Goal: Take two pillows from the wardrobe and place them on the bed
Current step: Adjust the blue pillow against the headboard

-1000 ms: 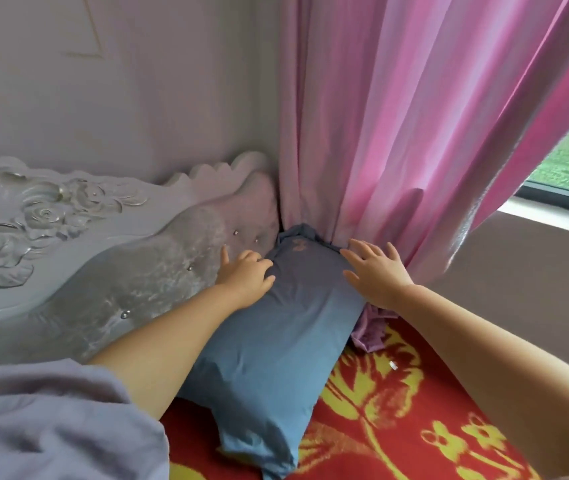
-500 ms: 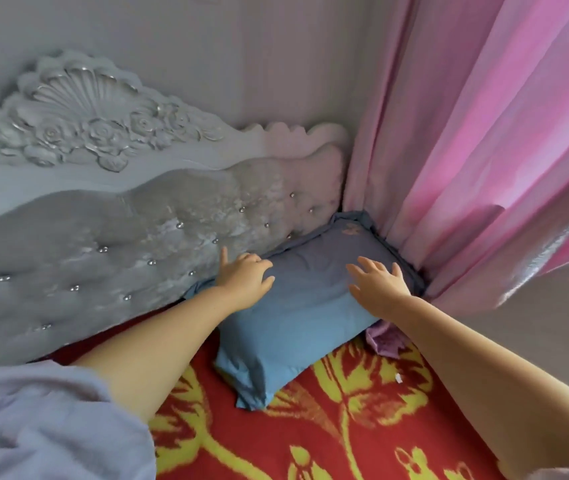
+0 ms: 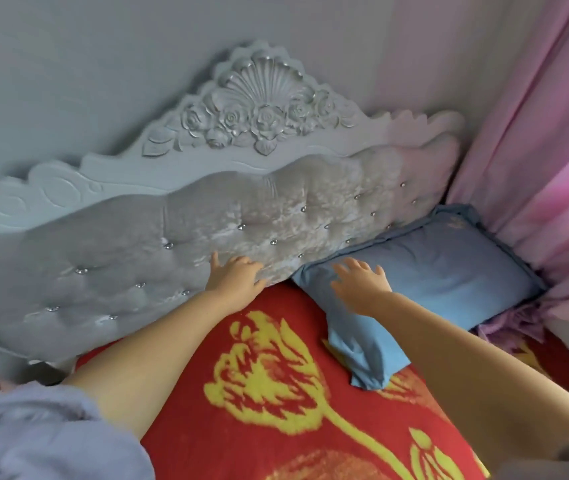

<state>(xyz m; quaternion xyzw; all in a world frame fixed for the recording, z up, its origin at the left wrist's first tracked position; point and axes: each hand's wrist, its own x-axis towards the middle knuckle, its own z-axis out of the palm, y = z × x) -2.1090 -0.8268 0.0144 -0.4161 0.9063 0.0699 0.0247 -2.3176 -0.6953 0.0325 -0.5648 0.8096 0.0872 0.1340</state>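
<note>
Blue pillow [image 3: 449,271] under flat right hand [image 3: 359,289]; left hand [image 3: 236,277] splayed, against headboard [image 3: 172,244].

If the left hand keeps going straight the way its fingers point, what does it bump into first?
Probably the padded grey headboard. The left hand points up at it with open fingers and nothing shows between them; it may already be touching, depth is unclear.
</note>
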